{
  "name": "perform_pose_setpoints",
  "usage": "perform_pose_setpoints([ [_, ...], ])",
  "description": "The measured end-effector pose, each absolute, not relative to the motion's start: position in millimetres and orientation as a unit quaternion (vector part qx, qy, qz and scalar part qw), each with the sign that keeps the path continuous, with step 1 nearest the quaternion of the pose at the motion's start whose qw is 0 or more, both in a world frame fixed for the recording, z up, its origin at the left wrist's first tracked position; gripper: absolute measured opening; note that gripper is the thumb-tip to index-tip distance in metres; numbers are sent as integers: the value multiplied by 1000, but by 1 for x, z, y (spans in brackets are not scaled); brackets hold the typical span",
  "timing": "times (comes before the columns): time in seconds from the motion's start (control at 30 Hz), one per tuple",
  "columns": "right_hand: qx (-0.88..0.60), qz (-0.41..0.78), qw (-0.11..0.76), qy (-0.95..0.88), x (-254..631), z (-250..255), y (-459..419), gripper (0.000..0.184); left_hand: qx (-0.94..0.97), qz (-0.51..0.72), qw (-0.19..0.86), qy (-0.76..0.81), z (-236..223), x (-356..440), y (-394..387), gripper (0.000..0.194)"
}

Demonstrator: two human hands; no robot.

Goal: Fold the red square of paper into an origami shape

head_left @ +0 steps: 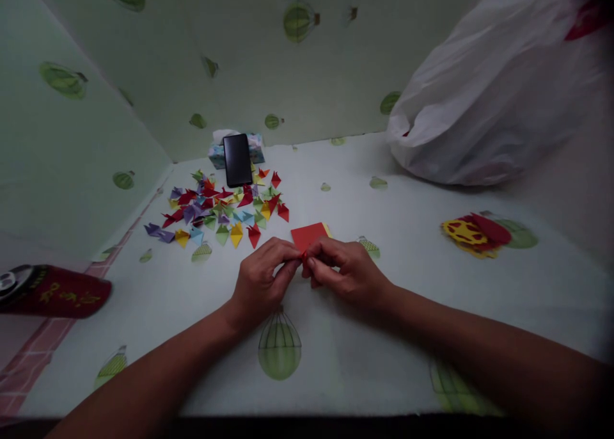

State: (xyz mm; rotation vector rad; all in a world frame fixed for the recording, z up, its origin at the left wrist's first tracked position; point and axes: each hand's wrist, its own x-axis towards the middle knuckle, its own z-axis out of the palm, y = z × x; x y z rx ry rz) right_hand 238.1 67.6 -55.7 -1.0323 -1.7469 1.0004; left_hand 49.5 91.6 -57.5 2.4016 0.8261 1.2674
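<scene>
Near the middle of the table, my left hand [261,276] and my right hand [348,269] meet fingertip to fingertip. Between them they pinch a small piece of red folded paper [304,255], mostly covered by the fingers, so its exact shape is hidden. Just beyond the fingertips lies a stack of square paper sheets [308,234], red on top with a yellow edge showing at its right. Further back on the left, many small folded paper cranes [223,210] in red, purple, green, yellow and blue are spread in a loose pile.
A black phone [238,160] leans on a tissue box [217,156] behind the pile. A red drink can [62,292] is at the left edge. On the right are yellow and red cut-out pieces [467,231], and a large white plastic bag [474,106] stands behind them.
</scene>
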Motion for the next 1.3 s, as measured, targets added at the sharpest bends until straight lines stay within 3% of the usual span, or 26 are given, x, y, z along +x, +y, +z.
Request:
perform_pose_setpoints([
  [0.27,-419,566,511,-492,232,-55,69,17,788,488,182,328,-63,47,91,10],
  [0.4,-423,598,500,-462,232,-56,71,20,824,464,100,309,-62,46,94,11],
  [0.67,-456,524,481,-535,233,-56,72,16,874,390,29,289,-61,47,95,12],
  [1.03,-436,388,472,-660,240,-56,76,11,852,422,94,295,-60,47,95,12],
  [1.3,-405,339,470,-708,238,-58,71,15,856,425,86,282,-61,46,94,10],
])
